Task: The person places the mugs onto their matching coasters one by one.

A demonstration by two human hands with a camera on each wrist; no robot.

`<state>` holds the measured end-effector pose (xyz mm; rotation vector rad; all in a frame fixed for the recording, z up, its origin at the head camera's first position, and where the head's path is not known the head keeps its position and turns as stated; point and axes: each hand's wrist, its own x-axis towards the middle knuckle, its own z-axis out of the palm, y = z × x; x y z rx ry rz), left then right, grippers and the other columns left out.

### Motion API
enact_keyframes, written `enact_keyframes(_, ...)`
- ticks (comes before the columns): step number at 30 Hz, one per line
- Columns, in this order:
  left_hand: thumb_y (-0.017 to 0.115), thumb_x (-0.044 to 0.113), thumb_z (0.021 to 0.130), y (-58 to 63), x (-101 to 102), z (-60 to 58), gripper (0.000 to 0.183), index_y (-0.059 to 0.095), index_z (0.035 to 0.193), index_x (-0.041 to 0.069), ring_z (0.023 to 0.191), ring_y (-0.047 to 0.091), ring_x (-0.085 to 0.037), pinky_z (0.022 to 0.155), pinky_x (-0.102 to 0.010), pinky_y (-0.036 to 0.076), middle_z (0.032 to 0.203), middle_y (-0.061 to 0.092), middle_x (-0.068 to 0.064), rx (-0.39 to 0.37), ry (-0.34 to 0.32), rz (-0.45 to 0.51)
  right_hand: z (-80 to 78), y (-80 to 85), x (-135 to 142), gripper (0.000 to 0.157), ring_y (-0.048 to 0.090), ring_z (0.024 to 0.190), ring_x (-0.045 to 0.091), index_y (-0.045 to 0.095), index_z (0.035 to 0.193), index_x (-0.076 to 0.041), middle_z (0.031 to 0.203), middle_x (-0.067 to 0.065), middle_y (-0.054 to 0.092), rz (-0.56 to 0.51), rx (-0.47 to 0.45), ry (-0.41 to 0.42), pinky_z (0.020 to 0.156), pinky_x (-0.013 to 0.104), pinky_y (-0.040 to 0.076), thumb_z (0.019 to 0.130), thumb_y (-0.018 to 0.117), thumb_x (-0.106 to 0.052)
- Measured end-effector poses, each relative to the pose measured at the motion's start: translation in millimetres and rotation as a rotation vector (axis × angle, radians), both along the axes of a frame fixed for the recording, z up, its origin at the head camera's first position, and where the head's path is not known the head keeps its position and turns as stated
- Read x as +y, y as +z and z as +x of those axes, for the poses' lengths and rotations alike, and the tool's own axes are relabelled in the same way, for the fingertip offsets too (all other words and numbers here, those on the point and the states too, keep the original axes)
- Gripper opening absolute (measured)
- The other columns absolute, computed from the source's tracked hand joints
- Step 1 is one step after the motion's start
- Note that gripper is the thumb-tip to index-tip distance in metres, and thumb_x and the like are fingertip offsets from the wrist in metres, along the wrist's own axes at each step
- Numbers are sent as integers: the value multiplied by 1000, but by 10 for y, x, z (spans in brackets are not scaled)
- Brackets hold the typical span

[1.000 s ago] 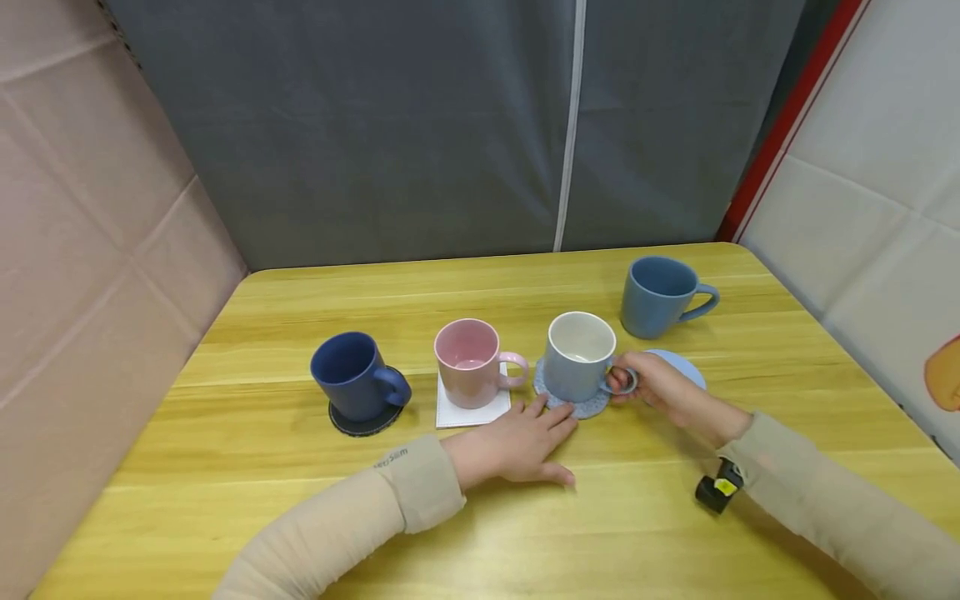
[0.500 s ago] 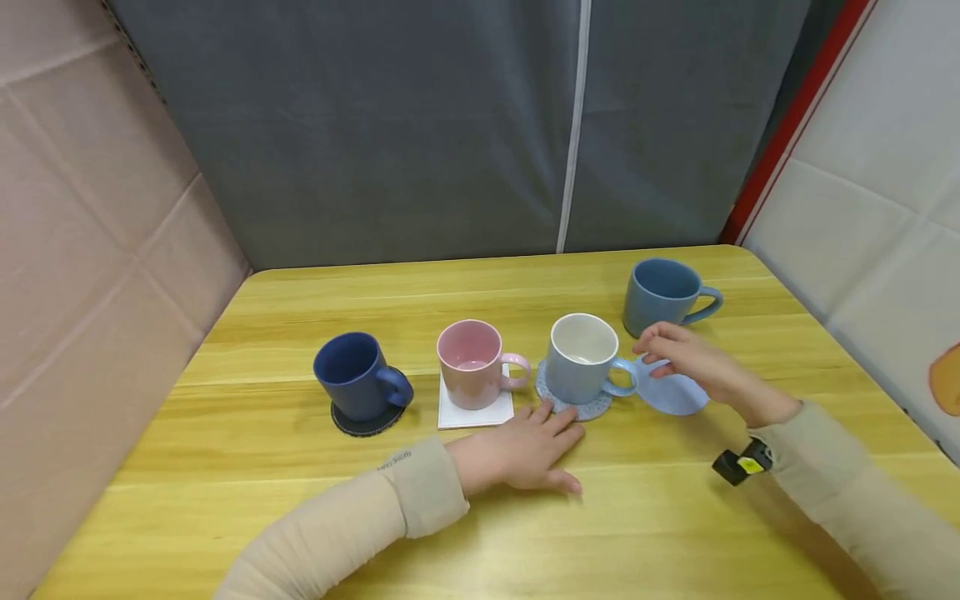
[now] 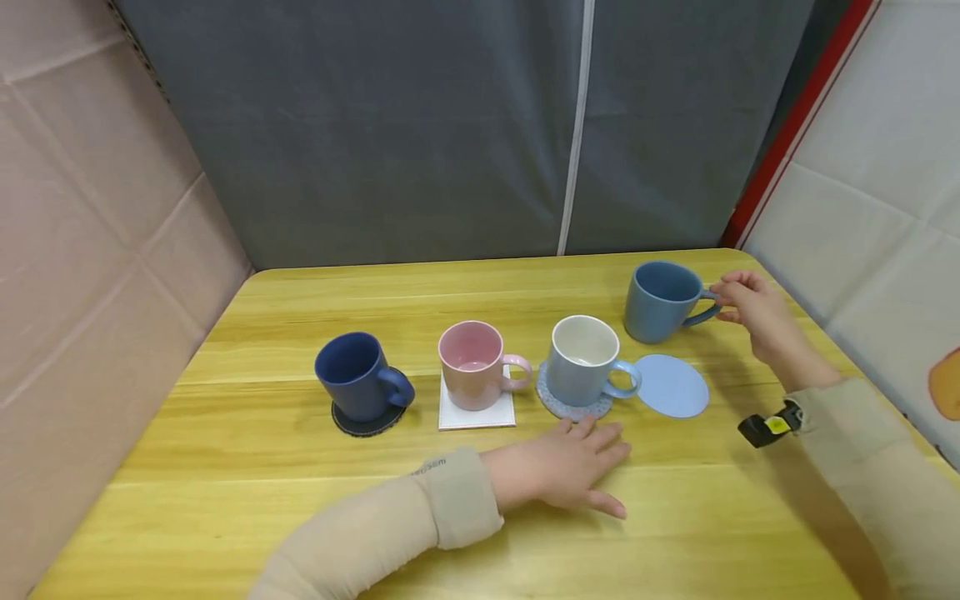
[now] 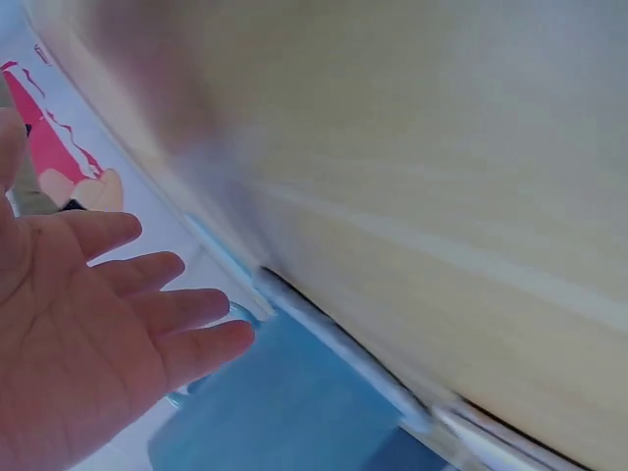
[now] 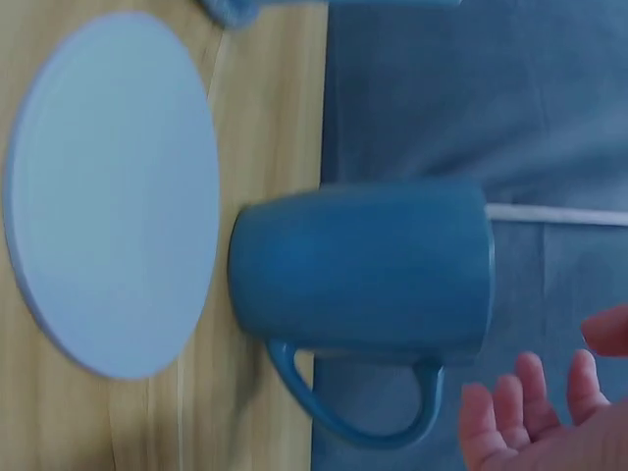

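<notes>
A grey-blue mug stands upright on the table at the back right, handle to the right. My right hand is at that handle; in the right wrist view its fingers are apart from the mug, with nothing between them and the thumb. In front of the mug lies a bare round pale blue coaster. Fingers spread, my left hand is palm down, near a light blue mug on a speckled coaster. In the left wrist view its palm holds nothing.
Farther left, a pink mug sits on a white square coaster. A dark blue mug stands on a black round coaster. A grey curtain hangs behind the wooden table.
My right hand has let go of the light blue mug's handle and moved right and back to the grey-blue mug. My left hand has shifted right, off the speckled coaster's edge.
</notes>
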<state>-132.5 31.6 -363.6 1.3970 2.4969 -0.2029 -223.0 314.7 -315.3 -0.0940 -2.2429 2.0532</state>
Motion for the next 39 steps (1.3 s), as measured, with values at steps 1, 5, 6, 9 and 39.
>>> enact_keyframes(1, 32, 69, 84, 3, 36, 8, 77, 19, 147, 26, 140, 13, -28, 111, -41, 21, 154, 12, 1, -5, 2, 3, -25, -4, 13, 5, 47, 76, 0, 42, 96, -15, 84, -16, 52, 35, 6, -29, 61, 11, 45, 92, 46, -16)
enact_keyframes(5, 31, 71, 82, 17, 196, 19, 79, 16, 147, 29, 140, 13, -25, 111, -40, 21, 154, 9, 4, 6, 6, -5, -124, -17, 65, 3, 40, 83, -2, 44, 96, -24, 90, -15, 44, 215, -7, -120, 64, 9, 41, 93, 44, -24)
enact_keyframes(6, 31, 72, 82, 20, 241, 18, 79, 16, 147, 30, 140, 12, -25, 111, -40, 20, 154, 8, 5, 8, 8, -9, -151, -23, 83, 4, 38, 84, -3, 44, 96, -26, 92, -16, 42, 256, -16, -131, 64, 9, 41, 93, 42, -25)
enact_keyframes(9, 30, 73, 81, 18, 377, 14, 79, 14, 147, 32, 140, 10, -23, 111, -40, 20, 154, 6, 7, 15, 11, -26, -221, -48, 143, 5, 38, 83, -3, 43, 96, -30, 93, -15, 41, 293, -43, -146, 66, 12, 39, 93, 40, -27)
enact_keyframes(39, 34, 76, 76, -147, 1150, 35, 81, 13, 145, 39, 140, 7, -20, 112, -38, 15, 152, 3, 13, -56, 320, -63, -448, -332, 399, 20, 55, 72, -2, 51, 87, -20, 72, -17, 55, 237, -139, 43, 66, 18, 50, 97, 36, -29)
